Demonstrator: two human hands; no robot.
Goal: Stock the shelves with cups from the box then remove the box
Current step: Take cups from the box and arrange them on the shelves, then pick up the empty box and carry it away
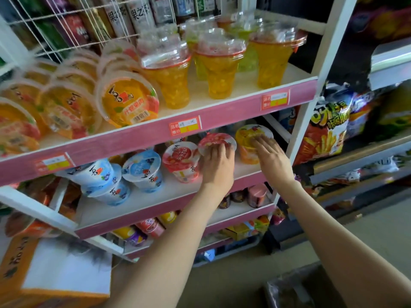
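On the second shelf (155, 196) my left hand (216, 163) grips a red-lidded cup (214, 140), fingers curled over its lid edge. My right hand (270, 155) lies on a yellow-lidded cup (251, 135) at the shelf's right end, its fingers stretched flat across the lid. Another red cup (181, 162) stands just left of my left hand, and blue-lidded cups (142, 172) lean further left. The orange and white box (44, 270) sits at the lower left, its top open; its inside looks white and I see no cups in it.
The upper shelf (222, 114) holds tall orange jelly cups (169, 81) and flat fruit bowls (129, 101). Lower shelves carry small cups. A white upright (315, 85) bounds the shelf on the right, with snack bags (327, 130) beyond. A dark bin (295, 287) stands on the floor at lower right.
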